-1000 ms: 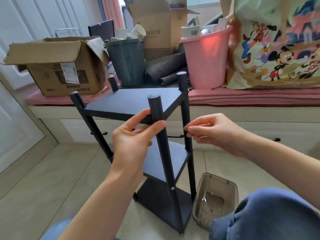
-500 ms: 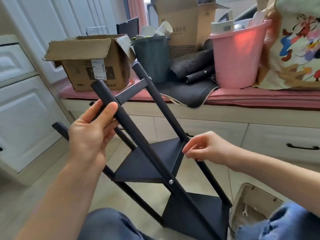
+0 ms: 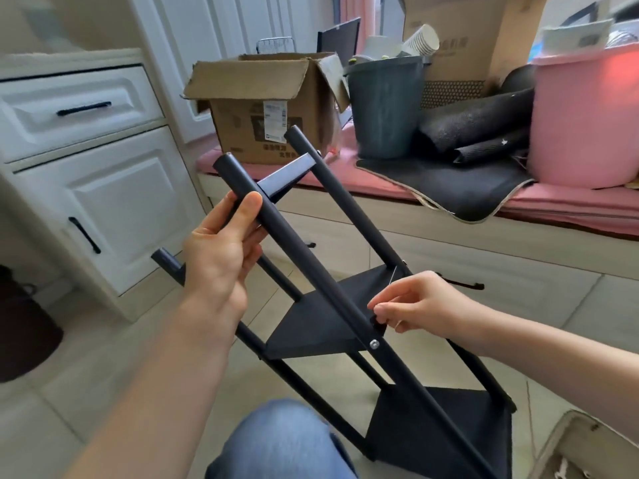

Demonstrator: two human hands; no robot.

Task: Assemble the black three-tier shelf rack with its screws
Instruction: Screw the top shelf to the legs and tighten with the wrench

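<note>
The black three-tier shelf rack [image 3: 321, 326] leans steeply to the left over the floor, its round posts pointing up and left. My left hand [image 3: 221, 250] grips the nearest post close to its top end, thumb over the tube. My right hand [image 3: 411, 309] pinches a small dark part against that same post at the middle shelf, just above a silver screw head [image 3: 374, 344]. The top shelf shows as a thin edge between two posts. The bottom shelf lies low at the right.
A beige tray [image 3: 567, 440] sits on the floor at the bottom right. White cabinet drawers [image 3: 86, 188] stand at the left. A bench with a pink cushion holds a cardboard box [image 3: 262, 108], a grey bin [image 3: 383, 105], black mats and a pink bucket [image 3: 584, 119]. My knee [image 3: 280, 444] is below.
The rack went from upright to tilted far to the left. My left hand kept its hold on the post. My right hand moved from the rear post to the near post at the middle shelf.
</note>
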